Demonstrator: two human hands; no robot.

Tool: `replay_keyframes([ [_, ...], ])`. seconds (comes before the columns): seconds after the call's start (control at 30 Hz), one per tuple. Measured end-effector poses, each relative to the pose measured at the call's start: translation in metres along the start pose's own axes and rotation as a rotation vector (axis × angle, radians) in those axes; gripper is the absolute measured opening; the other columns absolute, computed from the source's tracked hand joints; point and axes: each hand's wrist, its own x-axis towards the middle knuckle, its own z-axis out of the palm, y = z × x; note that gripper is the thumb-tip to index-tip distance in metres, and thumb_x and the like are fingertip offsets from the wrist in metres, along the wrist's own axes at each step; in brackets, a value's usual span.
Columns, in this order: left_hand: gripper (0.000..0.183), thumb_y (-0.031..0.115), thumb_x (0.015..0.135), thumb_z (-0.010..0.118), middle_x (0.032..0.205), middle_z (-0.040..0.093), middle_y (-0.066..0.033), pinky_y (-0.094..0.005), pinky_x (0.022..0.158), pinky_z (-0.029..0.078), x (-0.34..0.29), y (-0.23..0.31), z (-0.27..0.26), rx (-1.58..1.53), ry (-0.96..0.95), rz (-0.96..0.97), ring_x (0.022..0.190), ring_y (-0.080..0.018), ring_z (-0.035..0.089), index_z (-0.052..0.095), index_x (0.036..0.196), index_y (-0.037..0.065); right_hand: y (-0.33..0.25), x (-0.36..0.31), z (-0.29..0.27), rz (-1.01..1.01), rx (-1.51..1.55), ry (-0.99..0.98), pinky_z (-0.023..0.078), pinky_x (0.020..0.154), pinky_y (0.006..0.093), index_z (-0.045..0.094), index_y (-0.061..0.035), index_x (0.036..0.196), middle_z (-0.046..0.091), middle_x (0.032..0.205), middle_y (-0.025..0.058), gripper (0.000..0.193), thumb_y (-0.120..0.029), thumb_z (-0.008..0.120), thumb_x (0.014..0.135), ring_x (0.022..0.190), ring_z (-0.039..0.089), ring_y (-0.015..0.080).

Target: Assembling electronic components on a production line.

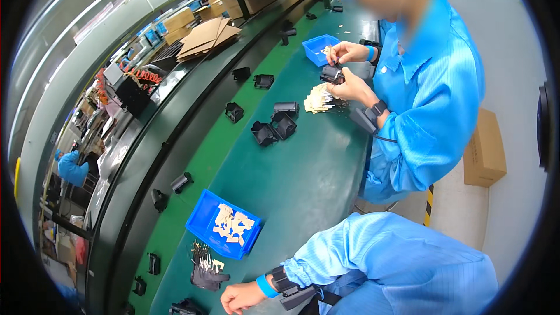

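Observation:
My right hand (242, 298) is low in the view over the green worktable, with a blue band and black straps at its wrist. Its fingers are curled together, and the lower edge cuts off the fingertips, so what they hold cannot be made out. My left hand is out of view. Just left of the right hand lies a dark, glove-like bundle (210, 279) beside thin, pale-tipped pieces (200, 254). A black plastic housing (186, 307) sits at the lower edge. Farther up, a blue tray (195, 220) holds small cream-coloured pieces (231, 223).
A co-worker in blue (429, 99) holds a black housing (332, 74) above a pile of cream strips (319, 99), near another blue bin (315, 42). Three black housings (284, 123) are grouped mid-table. More parts (182, 182) lie along the lighter green strip. A carton (484, 151) stands on the floor.

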Motion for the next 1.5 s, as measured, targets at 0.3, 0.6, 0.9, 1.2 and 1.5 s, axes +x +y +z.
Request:
replay_keyframes([
  [0.3,0.023,0.008,0.082,0.047,0.101,0.052,-0.0194,-0.0364,0.083,0.036,0.002,0.001,0.012,0.035,0.049,0.054,0.095,-0.0303,0.049,0.049,0.102,-0.004,-0.016,0.005,-0.001,0.026,-0.116,-0.073,0.042,0.051,0.0238,0.059,-0.0015,0.086,0.059,0.068,0.0038,0.019,-0.016,0.049,0.080,0.059,0.051,0.0089],
  [0.6,0.021,0.007,0.080,0.047,0.097,0.052,-0.0200,-0.0372,0.079,0.037,0.007,0.010,0.003,0.063,0.027,0.101,0.090,-0.0318,0.049,0.049,0.097,-0.004,-0.025,-0.010,-0.003,0.137,-0.065,-0.062,0.044,0.056,0.0229,0.060,-0.0029,0.090,0.059,0.073,0.0019,0.018,-0.016,0.050,0.083,0.063,0.052,0.0080],
  [0.9,0.018,0.007,0.078,0.047,0.092,0.053,-0.0205,-0.0380,0.076,0.038,-0.029,0.022,-0.042,0.135,0.096,0.117,0.086,-0.0333,0.050,0.050,0.093,-0.004,-0.038,-0.010,-0.003,0.185,-0.099,-0.070,0.044,0.061,0.0230,0.059,-0.0019,0.095,0.059,0.077,0.0028,0.020,-0.016,0.049,0.086,0.066,0.052,0.0081],
  [1.2,0.016,0.006,0.076,0.047,0.087,0.053,-0.0211,-0.0389,0.072,0.039,-0.115,-0.006,-0.124,0.286,0.278,-0.014,0.082,-0.0347,0.050,0.051,0.089,-0.004,-0.048,-0.018,0.002,0.096,-0.323,-0.059,0.045,0.062,0.0259,0.059,-0.0008,0.094,0.061,0.075,0.0051,0.017,-0.013,0.051,0.086,0.066,0.055,0.0111],
  [1.5,0.014,0.005,0.074,0.047,0.083,0.053,-0.0217,-0.0397,0.069,0.039,-0.201,-0.074,-0.198,0.446,0.292,-0.181,0.077,-0.0362,0.051,0.051,0.084,-0.004,-0.066,-0.027,-0.006,-0.367,-1.204,0.446,0.045,0.057,0.0362,0.057,-0.0036,0.082,0.053,0.071,0.0102,0.008,-0.007,0.062,0.077,0.065,0.055,0.0281],
])
